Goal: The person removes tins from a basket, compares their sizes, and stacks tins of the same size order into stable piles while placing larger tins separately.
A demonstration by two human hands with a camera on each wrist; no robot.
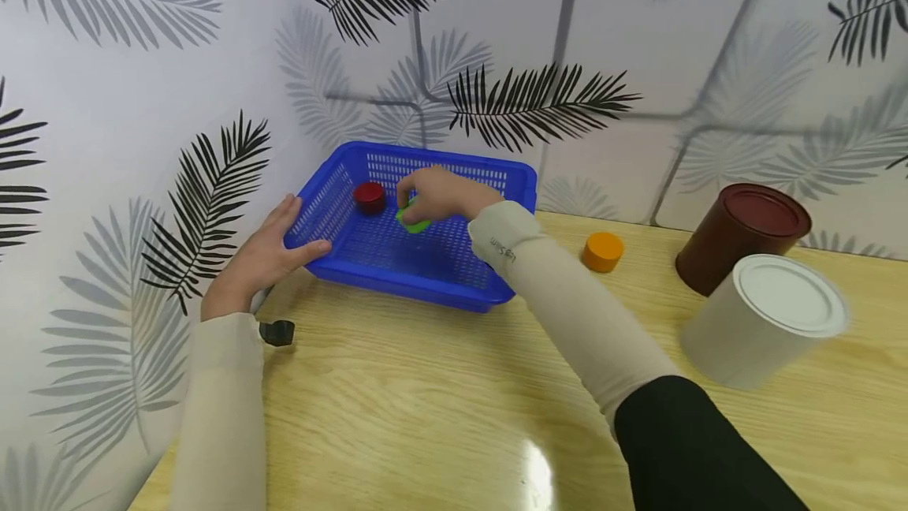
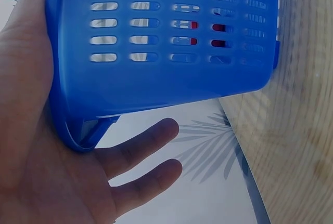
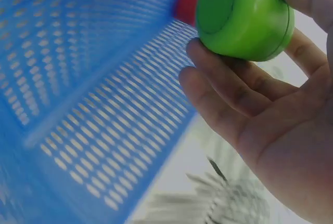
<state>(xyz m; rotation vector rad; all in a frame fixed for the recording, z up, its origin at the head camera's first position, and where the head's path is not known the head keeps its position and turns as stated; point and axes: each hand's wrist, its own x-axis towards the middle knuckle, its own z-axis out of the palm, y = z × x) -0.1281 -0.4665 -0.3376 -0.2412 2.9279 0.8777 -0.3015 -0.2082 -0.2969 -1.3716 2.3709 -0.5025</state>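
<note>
A blue slotted basket (image 1: 397, 270) stands at the table's back left by the wall. My right hand (image 1: 440, 194) reaches inside it and grips a green round cap (image 1: 414, 221) just above the floor; in the right wrist view the fingers (image 3: 223, 89) curl under the green cap (image 3: 242, 16). A red cap (image 1: 370, 197) lies in the basket's far left corner, beside the green one. My left hand (image 1: 264, 252) rests flat against the basket's outer left corner, thumb along the rim. Its palm (image 2: 47, 167) touches the blue wall (image 2: 156, 78) with the fingers straight.
An orange cap (image 1: 603, 251) lies on the wooden table (image 1: 426, 400) right of the basket. A brown can (image 1: 741, 236) and a white can (image 1: 766, 318) lie at the right. A small black object (image 1: 277, 332) sits by my left wrist. Patterned walls close the back and left.
</note>
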